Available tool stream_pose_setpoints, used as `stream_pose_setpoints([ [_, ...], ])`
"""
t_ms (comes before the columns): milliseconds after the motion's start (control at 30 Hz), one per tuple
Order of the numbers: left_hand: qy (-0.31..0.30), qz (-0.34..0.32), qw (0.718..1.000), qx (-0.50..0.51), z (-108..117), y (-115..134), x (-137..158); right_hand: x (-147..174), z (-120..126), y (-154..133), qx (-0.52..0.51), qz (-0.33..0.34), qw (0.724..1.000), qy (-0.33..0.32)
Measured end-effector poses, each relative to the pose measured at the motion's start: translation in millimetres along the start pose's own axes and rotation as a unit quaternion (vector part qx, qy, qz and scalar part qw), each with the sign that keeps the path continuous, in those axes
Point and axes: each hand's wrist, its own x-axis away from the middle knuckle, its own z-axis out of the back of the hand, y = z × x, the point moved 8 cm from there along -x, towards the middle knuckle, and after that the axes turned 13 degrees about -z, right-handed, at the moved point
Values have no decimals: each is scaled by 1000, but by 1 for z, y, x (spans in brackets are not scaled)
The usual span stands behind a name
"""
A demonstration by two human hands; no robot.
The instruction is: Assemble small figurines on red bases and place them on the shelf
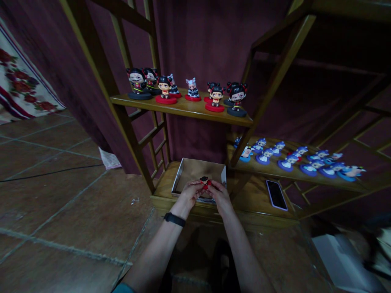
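- Left hand (pixel 191 193) and right hand (pixel 220 195): fingertips pinch 1 small, rounded, red-and-black, plastic-looking figurine (pixel 205 182) at open, rectangular, brown cardboard box's (pixel 197 168) near edge.
- Probably light, stiff; grip its body.

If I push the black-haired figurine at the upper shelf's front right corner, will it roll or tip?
The black-haired figurine probably won't roll: its flat black base should slide. A high push might tip it, given its big head over a small body. It could drop off, standing near the front edge of the wooden shelf.
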Motion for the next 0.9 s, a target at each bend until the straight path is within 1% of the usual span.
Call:
stream_pose_setpoints([
  [167, -7, -17, 1000, -18, -2, 0, -1, 0, -4, -1, -6, 5, 1000, -23],
  [333, -13, -29, 999, -27, -4, 0, -2, -3, 1, 1, -28, -1, 1000, 4],
  [533, -22, -38, 998, -39, -5, 1, -3, -3, 0, -1, -11, 2, 1000, -2],
  [700, -2, -58, 997, -47, -5, 3, -2, -3, -1, -1, 7, 14, 1000, -20],
  [900, -13, -79, 992, -96, -9, 5, -3, -5, 1, 0, 12, 0, 999, -30],
])
